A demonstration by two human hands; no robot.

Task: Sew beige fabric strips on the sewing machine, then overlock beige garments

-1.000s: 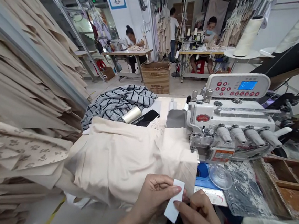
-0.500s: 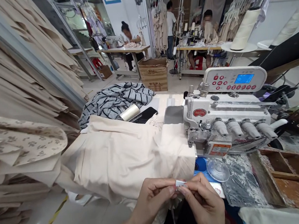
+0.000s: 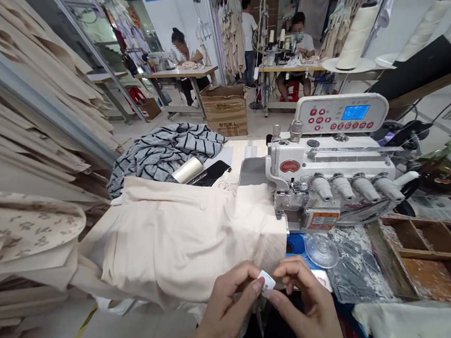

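Between thumb and forefinger, my left hand (image 3: 233,303) pinches a small white label (image 3: 266,281) with a dark mark on it. The thumb of my right hand (image 3: 308,299) touches the label's lower edge, while its forefinger is lifted away and the fingers are apart. Just beyond my hands, a large cream fabric (image 3: 168,236) is spread over the table, its right end at the needle area of a white sewing machine (image 3: 334,165).
Striped grey fabric (image 3: 162,153), a thread cone (image 3: 187,170) and a black phone (image 3: 216,173) lie behind the cream fabric. At right are a clear round dish (image 3: 321,251) and a wooden divided tray (image 3: 417,254). Hanging cloth fills the left. People sit at machines farther back.
My right forefinger has lifted off the label, which now shows its flat face in my left fingers. The whole view has shifted slightly, with the machine farther left in it.
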